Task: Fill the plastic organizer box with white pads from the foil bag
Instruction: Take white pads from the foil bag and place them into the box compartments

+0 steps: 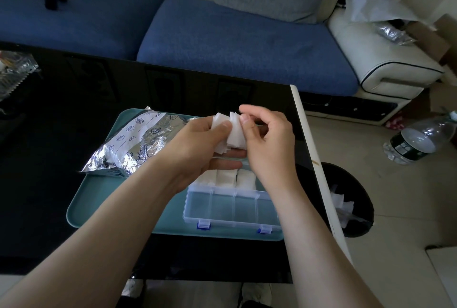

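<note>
- Left hand (197, 144) cradles the stack of pads (235, 134), thumb on top; right hand (267, 139) pinches its edge, above the box (232, 208).
- Far row holds pads, near row bare; foil bag (138, 139) lies left.
- Best square the stack, then lower it flat.

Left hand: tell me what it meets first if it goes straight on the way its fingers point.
The right hand, probably. The left hand, gripping the white pads, points its lower fingers rightward at the right palm, very close; depth is unclear.
</note>
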### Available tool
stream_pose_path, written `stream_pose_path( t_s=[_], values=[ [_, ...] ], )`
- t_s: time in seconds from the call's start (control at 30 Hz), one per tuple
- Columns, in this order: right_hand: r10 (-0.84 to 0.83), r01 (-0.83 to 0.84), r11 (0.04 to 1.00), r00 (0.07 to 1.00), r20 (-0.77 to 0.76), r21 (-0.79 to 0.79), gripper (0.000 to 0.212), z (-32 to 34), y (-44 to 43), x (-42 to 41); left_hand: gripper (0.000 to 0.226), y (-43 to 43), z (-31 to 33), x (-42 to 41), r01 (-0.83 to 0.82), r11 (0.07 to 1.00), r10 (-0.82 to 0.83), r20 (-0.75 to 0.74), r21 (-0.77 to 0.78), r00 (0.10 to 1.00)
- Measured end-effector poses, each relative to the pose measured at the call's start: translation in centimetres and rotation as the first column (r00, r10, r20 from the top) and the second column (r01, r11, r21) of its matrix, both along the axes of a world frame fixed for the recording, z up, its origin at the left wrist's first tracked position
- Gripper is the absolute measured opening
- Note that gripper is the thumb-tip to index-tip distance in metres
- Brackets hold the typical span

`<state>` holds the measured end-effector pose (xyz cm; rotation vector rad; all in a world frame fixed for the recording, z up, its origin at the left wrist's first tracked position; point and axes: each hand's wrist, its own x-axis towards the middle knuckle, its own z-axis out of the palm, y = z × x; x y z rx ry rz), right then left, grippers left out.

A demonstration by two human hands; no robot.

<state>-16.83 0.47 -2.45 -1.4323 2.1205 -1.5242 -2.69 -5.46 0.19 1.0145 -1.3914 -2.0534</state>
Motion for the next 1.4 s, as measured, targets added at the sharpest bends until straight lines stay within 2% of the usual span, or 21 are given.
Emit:
stream_pose_path(
  t_s=[0.07, 0.13, 0.27, 0.33, 0.47, 0.53, 0.63, 0.73, 0.83, 0.9, 1.03, 1.17, 1.23, 1.33, 1.4],
  values=[
    [0.049, -0.059, 0.992, 0.994, 0.093, 0.113, 0.030, 0.1, 0.0, 0.1, 0.027, -0.1, -0.1, 0.0, -0.017, 1.000, 0.017, -0.007, -0.014, 1.000],
    [0.098, -0.132, 0.979, 0.973, 0.208, 0.156, 0.025, 0.1, -0.1, 0.3, 0.027, -0.2, -0.2, 0.1, -0.035, 0.999, 0.035, -0.006, -0.011, 0.999],
    [0.015, -0.036, 0.996, 0.966, 0.259, 0.078, 0.016, 0.6, 0.2, 0.2, 0.029, -0.4, -0.4, 0.0, -0.084, 0.995, 0.083, 0.023, 0.046, 0.996],
    [-0.022, 0.005, 0.999, 0.931, 0.364, 0.048, 0.018, 0.7, 0.2, -0.1, 0.034, -0.6, -0.4, -0.2, -0.148, 0.979, 0.148, 0.011, 0.139, 0.989],
    [0.037, -0.067, 0.997, 0.846, 0.531, 0.037, 0.018, 1.4, 0.3, -0.1, 0.026, -0.8, 0.0, -0.5, -0.258, 0.911, 0.286, -0.042, 0.323, 0.957],
    [0.096, -0.136, 0.990, 0.818, 0.568, 0.029, 0.015, 1.8, 0.5, 0.1, 0.028, -0.9, -0.2, -0.4, -0.222, 0.912, 0.268, -0.090, 0.345, 0.959],
    [0.154, -0.204, 0.978, 0.843, 0.515, 0.043, 0.012, 1.9, 0.4, 0.6, 0.035, -0.7, -0.4, -0.3, -0.132, 0.931, 0.188, -0.136, 0.341, 0.973],
    [0.151, -0.182, 0.982, 0.911, 0.385, 0.044, 0.012, 1.4, 0.3, 1.0, 0.039, -0.6, -0.1, -0.2, -0.085, 0.934, 0.153, -0.174, 0.346, 0.973],
    [0.125, -0.132, 0.991, 0.968, 0.215, 0.018, 0.011, 0.8, 0.1, 0.8, 0.037, -0.4, 0.2, -0.1, -0.012, 0.967, 0.056, -0.165, 0.254, 0.985],
    [0.121, -0.124, 0.992, 0.980, 0.158, 0.009, 0.010, 0.6, 0.0, 0.7, 0.038, -0.3, 0.0, -0.1, 0.014, 0.984, 0.005, -0.109, 0.180, 0.994],
    [0.044, -0.076, 0.993, 0.953, 0.299, 0.096, 0.018, 0.9, -0.1, 0.8, 0.035, -0.7, -0.5, -0.3, -0.112, 0.986, 0.109, 0.036, 0.120, 0.993],
    [0.144, -0.236, 0.955, 0.900, 0.410, 0.182, 0.014, 1.4, 0.2, 1.0, 0.024, -1.1, -0.8, -0.2, -0.216, 0.976, 0.212, 0.089, 0.033, 0.973],
    [0.192, -0.261, 0.953, 0.913, 0.360, 0.153, 0.011, 1.3, 0.3, 1.2, 0.024, -1.2, -1.0, 0.0, -0.211, 0.977, 0.213, 0.090, -0.040, 0.973],
    [0.172, -0.196, 0.976, 0.959, 0.225, 0.091, 0.011, 0.8, 0.1, 1.2, 0.026, -1.3, -1.1, 0.2, -0.222, 0.958, 0.247, 0.126, -0.183, 0.961],
    [0.156, -0.167, 0.985, 0.974, 0.167, 0.053, 0.010, 0.7, 0.1, 1.2, 0.023, -1.2, -1.1, 0.2, -0.163, 0.957, 0.204, 0.157, -0.241, 0.966]
  ],
)
